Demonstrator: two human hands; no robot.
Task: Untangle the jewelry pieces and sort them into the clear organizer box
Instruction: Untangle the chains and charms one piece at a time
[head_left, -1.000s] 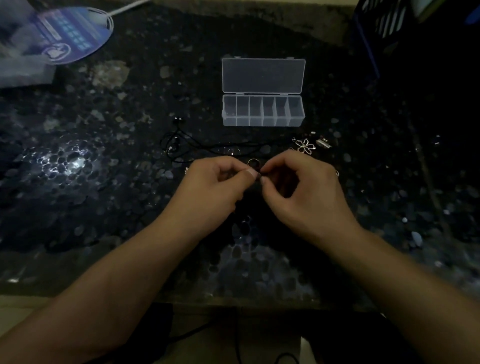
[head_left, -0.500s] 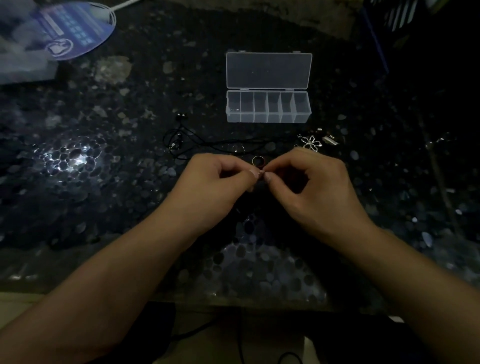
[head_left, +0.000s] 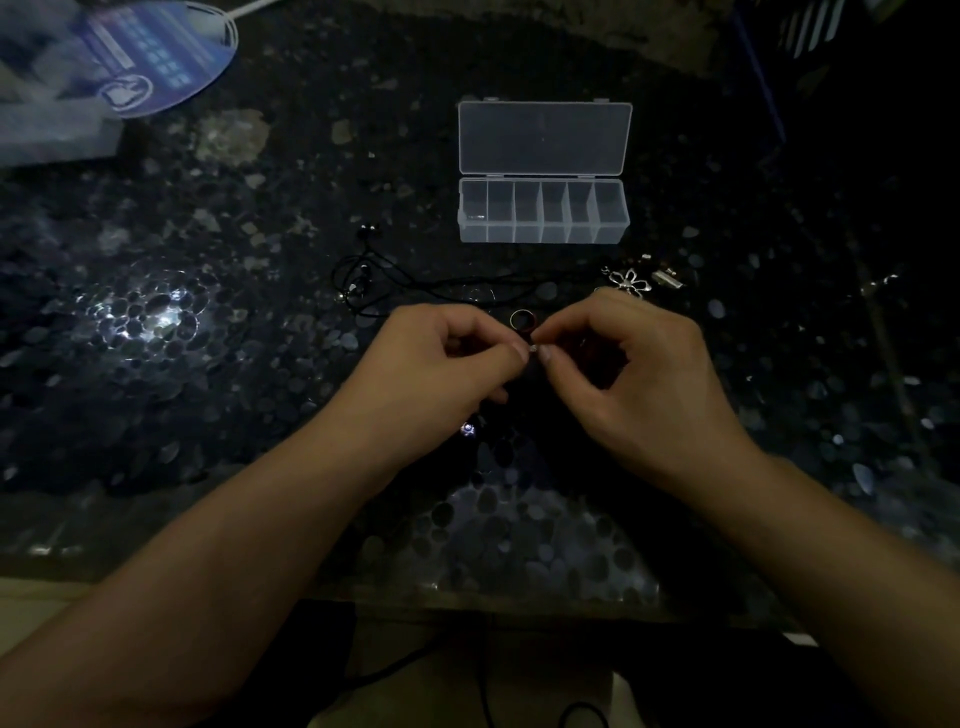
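The clear organizer box (head_left: 543, 210) stands open at the back centre, lid (head_left: 544, 137) flat behind its row of compartments. A black cord necklace (head_left: 395, 283) lies tangled left of centre. A silver flower pendant (head_left: 629, 281) and small metal pieces (head_left: 667, 277) lie to the right. A ring (head_left: 521, 319) sits just beyond my fingertips. My left hand (head_left: 441, 364) and my right hand (head_left: 639, 374) meet fingertip to fingertip, both pinching a tiny pale piece (head_left: 532, 349) between thumb and forefinger. A small shiny bead (head_left: 468, 428) glints below my left hand.
The dark pebble-patterned table top (head_left: 208, 338) reflects light at left and near the front edge. A blue round fan (head_left: 156, 57) and a pale package (head_left: 47, 119) lie at the back left. A dark crate (head_left: 831, 62) stands at the back right. Cables hang below the table edge.
Both hands stay together at the same spot, still pinching the small piece. The view has shifted slightly, and the thumbs have drawn a little closer.
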